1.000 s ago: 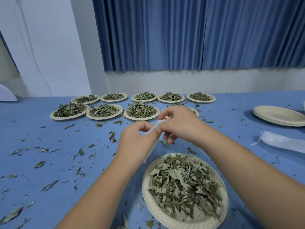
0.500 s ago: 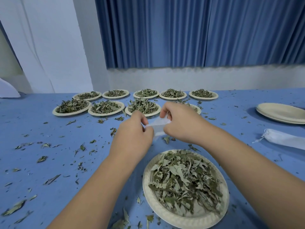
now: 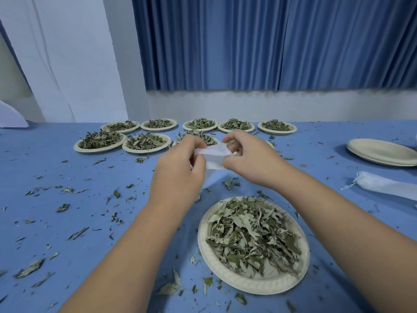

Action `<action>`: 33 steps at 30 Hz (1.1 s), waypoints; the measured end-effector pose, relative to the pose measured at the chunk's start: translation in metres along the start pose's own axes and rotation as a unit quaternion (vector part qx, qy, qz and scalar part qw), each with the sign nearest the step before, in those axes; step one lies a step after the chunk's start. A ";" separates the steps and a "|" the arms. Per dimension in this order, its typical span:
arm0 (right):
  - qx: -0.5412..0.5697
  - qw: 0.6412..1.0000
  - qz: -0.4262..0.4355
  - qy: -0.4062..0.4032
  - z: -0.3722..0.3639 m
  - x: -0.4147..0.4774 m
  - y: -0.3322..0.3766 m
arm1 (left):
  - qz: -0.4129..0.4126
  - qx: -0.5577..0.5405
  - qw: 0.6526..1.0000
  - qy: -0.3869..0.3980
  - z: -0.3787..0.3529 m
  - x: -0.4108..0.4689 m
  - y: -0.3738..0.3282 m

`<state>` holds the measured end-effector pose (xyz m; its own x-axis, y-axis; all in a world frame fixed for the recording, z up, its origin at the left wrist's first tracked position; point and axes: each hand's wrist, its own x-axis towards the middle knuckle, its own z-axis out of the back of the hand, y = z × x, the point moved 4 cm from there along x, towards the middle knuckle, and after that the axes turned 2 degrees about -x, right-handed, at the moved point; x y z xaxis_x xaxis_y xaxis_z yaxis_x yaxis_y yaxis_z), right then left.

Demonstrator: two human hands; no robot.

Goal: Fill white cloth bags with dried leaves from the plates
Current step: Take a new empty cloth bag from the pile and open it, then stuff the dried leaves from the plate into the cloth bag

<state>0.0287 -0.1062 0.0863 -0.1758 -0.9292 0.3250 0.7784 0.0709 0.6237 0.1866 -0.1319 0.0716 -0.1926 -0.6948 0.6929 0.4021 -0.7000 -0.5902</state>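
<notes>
A small white cloth bag (image 3: 214, 155) hangs in the air between my hands, above the blue table. My left hand (image 3: 178, 175) pinches its left edge and my right hand (image 3: 250, 159) pinches its right edge, with the cloth stretched between them. Just in front of me sits a paper plate (image 3: 246, 283) heaped with dried green leaves (image 3: 252, 236). Much of the bag is hidden behind my fingers.
Several more plates of dried leaves (image 3: 101, 141) stand in two rows at the back. A stack of bare paper plates (image 3: 383, 152) and a filled white bag (image 3: 388, 185) lie at the right. Loose leaf bits (image 3: 65, 207) litter the blue table (image 3: 56, 172).
Both hands have risen a little and drawn apart, and more of the white bag shows stretched between them.
</notes>
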 end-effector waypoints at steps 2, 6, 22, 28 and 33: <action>0.055 0.998 0.005 0.003 -0.001 0.000 0.000 | -0.036 0.012 0.999 0.015 0.003 0.002 -0.001; -0.025 0.996 -0.010 0.089 -0.008 -0.003 -0.011 | 0.019 -0.003 0.988 0.154 -0.008 -0.001 0.009; -0.118 0.975 -0.008 0.190 0.000 -0.006 -0.022 | 0.114 -0.140 0.974 0.136 -0.018 -0.007 0.000; -0.144 0.988 -0.008 0.063 0.028 -0.020 -0.010 | 0.066 -0.104 0.992 0.034 -0.003 -0.002 -0.001; -0.166 0.982 -0.002 0.087 0.022 -0.059 -0.008 | 0.035 -0.053 0.998 0.030 -0.009 -0.003 0.000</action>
<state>0.0198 -0.0437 0.0773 -0.0954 -0.9792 0.1789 0.9370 -0.0277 0.3482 0.1795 -0.1310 0.0656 -0.2217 -0.7492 0.6241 0.3194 -0.6605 -0.6795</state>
